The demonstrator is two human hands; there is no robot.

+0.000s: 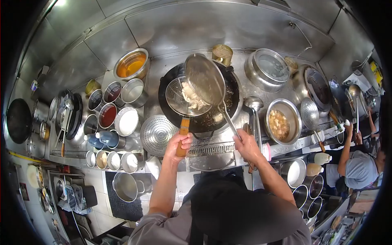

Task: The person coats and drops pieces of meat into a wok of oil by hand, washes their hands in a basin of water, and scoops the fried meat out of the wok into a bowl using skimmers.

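Observation:
My left hand [180, 145] is closed round the wooden handle of a wire strainer [173, 98], which is over a black wok [165, 77]. Pale cooked pieces of food [191, 96] lie in the strainer. My right hand [248, 146] grips the metal handle of a large round strainer [205, 77], tipped up on its side above the first one and partly covering it. Its mesh looks fine and browned. Dark liquid with bits of food shows in the right part of the wok.
Left of the wok are a perforated metal pan [159, 134], sauce pots and a bowl of orange liquid [131, 65]. At right stand a ladle [253, 103], a pot of brownish food [283, 124] and a lidded pot [267, 69]. Another person [361, 167] works at far right.

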